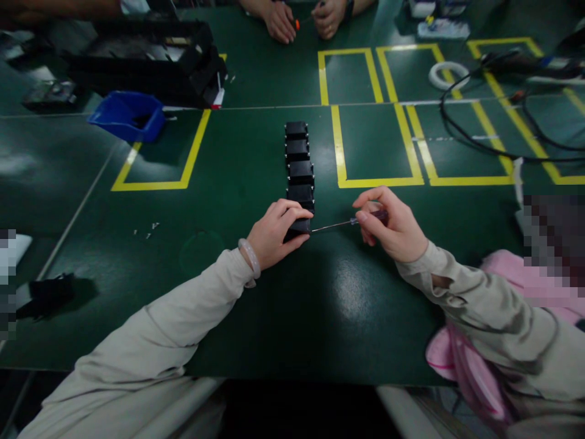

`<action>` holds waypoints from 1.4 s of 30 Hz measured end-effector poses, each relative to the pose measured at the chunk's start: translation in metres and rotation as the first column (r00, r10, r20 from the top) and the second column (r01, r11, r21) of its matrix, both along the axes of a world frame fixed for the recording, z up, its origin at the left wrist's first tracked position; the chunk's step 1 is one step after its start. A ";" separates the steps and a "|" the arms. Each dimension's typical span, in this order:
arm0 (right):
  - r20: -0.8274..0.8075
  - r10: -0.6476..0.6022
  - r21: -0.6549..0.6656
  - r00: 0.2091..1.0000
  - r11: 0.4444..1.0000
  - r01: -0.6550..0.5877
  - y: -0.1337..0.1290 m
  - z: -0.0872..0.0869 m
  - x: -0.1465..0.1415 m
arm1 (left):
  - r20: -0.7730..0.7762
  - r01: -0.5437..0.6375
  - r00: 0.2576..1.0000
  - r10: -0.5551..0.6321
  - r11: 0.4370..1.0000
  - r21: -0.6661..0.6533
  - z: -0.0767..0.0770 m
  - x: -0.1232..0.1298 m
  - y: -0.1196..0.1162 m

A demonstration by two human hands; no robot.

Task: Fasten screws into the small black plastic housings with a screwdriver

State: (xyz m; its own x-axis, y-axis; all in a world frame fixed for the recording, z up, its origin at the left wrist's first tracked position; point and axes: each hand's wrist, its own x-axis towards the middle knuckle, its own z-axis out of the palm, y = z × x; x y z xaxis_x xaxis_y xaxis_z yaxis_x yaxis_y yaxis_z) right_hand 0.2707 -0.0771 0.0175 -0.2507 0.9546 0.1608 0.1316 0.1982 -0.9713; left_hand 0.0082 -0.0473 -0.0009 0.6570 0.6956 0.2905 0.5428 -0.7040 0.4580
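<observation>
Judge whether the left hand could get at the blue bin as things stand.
Probably yes: the left hand holds a black block, but only tabletop and yellow tape seem to separate it from the blue bin.

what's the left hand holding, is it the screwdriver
No, the screwdriver is in the right hand, while the left hand holds the nearest black block of the row.

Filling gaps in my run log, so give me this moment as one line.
left hand: on nearest black block | right hand: holds screwdriver, tip at block's side | blue bin: far left
</observation>
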 end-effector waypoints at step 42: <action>0.133 -0.029 0.053 0.991 0.998 0.022 0.001 0.002 0.001 | -0.014 0.002 1.000 -0.002 1.000 0.028 -0.002 0.001 0.001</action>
State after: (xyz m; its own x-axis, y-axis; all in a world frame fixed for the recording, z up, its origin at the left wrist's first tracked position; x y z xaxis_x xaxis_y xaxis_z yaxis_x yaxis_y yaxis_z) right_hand 0.2713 -0.0765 0.0196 -0.2492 0.9523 0.1761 0.2653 0.2420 -0.9333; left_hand 0.0089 -0.0466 -0.0024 0.6626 0.6859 0.3008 0.5476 -0.7176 0.4303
